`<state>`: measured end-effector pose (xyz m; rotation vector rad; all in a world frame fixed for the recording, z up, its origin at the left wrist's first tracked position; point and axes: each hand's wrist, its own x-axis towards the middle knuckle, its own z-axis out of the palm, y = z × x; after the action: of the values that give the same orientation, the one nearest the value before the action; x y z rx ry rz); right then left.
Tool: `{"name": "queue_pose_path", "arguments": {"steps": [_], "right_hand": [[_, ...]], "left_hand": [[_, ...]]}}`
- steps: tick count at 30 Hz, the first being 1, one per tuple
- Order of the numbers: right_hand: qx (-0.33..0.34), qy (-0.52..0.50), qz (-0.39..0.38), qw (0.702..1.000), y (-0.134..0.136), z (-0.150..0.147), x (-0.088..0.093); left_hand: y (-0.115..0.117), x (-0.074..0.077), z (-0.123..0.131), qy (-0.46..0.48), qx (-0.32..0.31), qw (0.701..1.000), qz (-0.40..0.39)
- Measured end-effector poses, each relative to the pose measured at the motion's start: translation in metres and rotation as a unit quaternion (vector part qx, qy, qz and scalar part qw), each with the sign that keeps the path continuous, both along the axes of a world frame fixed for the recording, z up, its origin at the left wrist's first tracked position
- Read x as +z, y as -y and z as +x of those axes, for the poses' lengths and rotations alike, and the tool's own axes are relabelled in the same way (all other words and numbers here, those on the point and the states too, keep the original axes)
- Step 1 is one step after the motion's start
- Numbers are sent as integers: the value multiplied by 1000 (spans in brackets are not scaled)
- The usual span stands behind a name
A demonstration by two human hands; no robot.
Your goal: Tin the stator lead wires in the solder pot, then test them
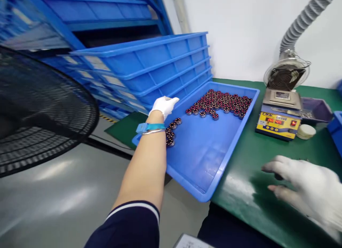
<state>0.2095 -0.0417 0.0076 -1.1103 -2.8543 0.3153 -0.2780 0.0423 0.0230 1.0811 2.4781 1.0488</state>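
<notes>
My left hand [162, 105], in a white glove with a blue wrist strap, reaches out to the far left wall of a shallow blue tray [203, 159]; its fingers curl over that wall. Several small dark red coils [171, 132] lie in the tray just under my wrist. A large heap of the same coils [221, 104] fills the tray's far end. My right hand [307, 187], also gloved, hovers over the green table mat [248, 191] with fingers spread; a small dark thing lies beneath its fingers, too hidden to name.
A stack of blue crates [160, 66] stands behind the tray. A yellow soldering pot with red digits [279, 123], a fume fan and hose [287, 75], a white round tin [306, 131] and a purple bin [317, 109] sit at the right. A black fan grille [40, 112] is at the left.
</notes>
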Motion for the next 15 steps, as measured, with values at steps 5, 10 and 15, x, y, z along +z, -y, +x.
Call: {"name": "queue_pose_path", "arguments": {"steps": [5, 10, 15], "right_hand": [[141, 21, -2, 990, -4, -54, -27], [136, 9, -21, 990, -6, -35, -47], [118, -18, -21, 993, -16, -30, -43]], "left_hand": [[34, -14, -25, 45, 16, 999, 16], [59, -7, -32, 39, -8, 999, 23], [73, -4, -18, -16, -84, 995, -51]]}}
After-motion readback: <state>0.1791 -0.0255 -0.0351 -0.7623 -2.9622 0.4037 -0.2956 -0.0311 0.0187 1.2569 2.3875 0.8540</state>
